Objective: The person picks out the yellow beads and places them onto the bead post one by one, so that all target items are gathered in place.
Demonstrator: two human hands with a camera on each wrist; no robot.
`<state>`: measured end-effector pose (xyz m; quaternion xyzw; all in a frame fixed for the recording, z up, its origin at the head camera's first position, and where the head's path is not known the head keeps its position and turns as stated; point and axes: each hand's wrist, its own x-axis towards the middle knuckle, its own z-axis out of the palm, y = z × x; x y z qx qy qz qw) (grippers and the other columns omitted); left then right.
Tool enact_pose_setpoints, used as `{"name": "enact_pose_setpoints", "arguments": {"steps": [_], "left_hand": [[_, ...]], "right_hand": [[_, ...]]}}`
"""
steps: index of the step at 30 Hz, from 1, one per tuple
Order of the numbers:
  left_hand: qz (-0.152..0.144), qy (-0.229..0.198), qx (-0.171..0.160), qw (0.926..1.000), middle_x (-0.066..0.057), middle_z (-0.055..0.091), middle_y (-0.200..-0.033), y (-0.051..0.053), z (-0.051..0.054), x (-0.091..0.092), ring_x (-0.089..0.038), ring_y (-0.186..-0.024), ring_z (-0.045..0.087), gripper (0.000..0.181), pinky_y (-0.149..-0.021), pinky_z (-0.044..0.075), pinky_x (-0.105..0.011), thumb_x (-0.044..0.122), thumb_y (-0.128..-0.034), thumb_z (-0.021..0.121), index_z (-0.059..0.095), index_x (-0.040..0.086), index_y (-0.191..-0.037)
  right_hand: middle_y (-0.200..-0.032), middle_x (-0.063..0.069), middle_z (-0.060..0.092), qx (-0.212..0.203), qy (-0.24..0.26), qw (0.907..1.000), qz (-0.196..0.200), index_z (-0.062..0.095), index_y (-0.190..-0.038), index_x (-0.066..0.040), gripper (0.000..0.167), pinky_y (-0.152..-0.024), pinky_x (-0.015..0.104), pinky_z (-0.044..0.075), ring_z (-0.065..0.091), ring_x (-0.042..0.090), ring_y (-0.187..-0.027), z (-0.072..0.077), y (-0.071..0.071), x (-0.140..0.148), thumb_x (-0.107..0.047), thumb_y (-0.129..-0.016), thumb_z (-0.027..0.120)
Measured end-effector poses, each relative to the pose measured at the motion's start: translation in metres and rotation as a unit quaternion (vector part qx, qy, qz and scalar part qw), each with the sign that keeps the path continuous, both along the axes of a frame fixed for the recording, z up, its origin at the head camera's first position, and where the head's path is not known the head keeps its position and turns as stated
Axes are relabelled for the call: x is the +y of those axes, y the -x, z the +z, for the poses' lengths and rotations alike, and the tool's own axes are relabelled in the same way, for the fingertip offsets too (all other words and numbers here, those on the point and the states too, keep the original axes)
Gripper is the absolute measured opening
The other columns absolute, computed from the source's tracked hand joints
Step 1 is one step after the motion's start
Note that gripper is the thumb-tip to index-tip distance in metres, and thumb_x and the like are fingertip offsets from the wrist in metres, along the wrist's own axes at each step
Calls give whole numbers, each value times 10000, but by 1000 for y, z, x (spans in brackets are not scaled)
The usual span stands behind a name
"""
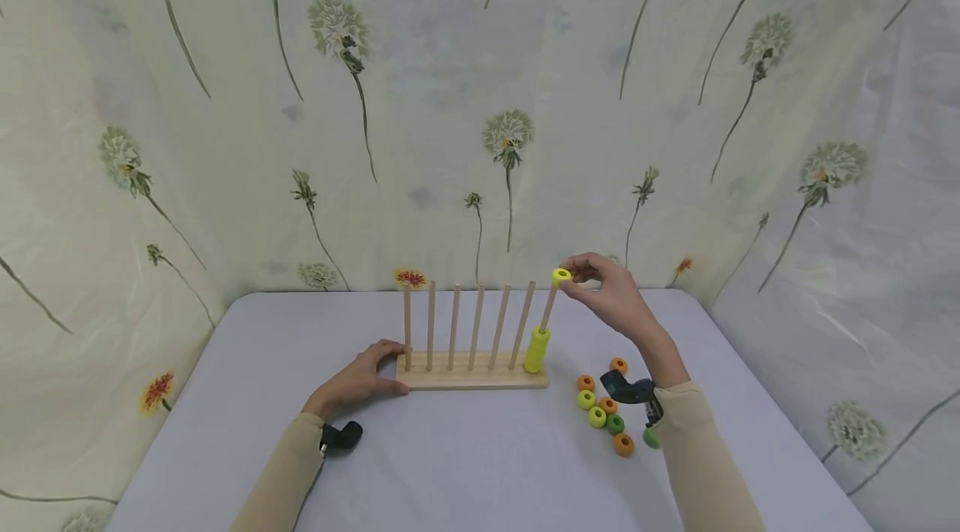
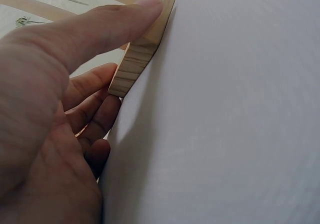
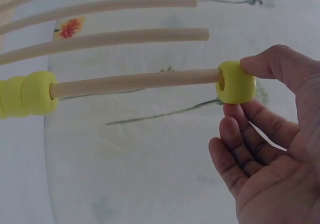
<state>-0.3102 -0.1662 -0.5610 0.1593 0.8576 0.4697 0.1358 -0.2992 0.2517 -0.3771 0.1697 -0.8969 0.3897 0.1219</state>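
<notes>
A wooden peg rack (image 1: 472, 383) stands on the table, with several upright pegs in a row. My left hand (image 1: 356, 382) holds the left end of its base, thumb at the front and fingers behind. At the tip of the rightmost peg (image 3: 135, 84), my right hand (image 1: 617, 297) pinches a yellow bead (image 3: 242, 83) between thumb and fingers. The bead's hole meets the peg's end; how far the peg reaches inside is hidden. Lower on that peg sits a stack of yellow beads (image 1: 536, 351). The other pegs (image 1: 453, 328) bear no beads.
Loose beads lie right of the rack, near my right forearm: several orange ones (image 1: 623, 444), yellow ones (image 1: 597, 417) and green ones (image 1: 615, 424). One green bead (image 1: 651, 438) is partly hidden by the sleeve. A flowered cloth (image 1: 420, 140) hangs behind the table (image 1: 480, 465).
</notes>
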Motion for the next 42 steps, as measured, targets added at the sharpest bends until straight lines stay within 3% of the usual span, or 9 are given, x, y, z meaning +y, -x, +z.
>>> {"name": "enact_pose_setpoints", "arguments": {"steps": [34,42], "left_hand": [[16,26,164,9999,-19,416,-1468,0,-1,1,-289,-1436,272,748,-1171,202,-548,361,-717,843,509,173,-1360],[-58,117,174,9998,-15,411,-1470,1,-2,0,-283,-1437,273,794,-1173,210,-534,424,-702,842,501,169,-1373]], "right_hand": [[-1099,25,632,-113,5,9996,240,609,-1138,-160,349,-870,420,505,598,197,-975,-8,4,-4,-376,-879,698],[-1107,22,636,-168,-11,9997,169,615,-1127,-170,349,-873,409,496,592,188,-974,-12,4,-3,-414,-886,678]]}}
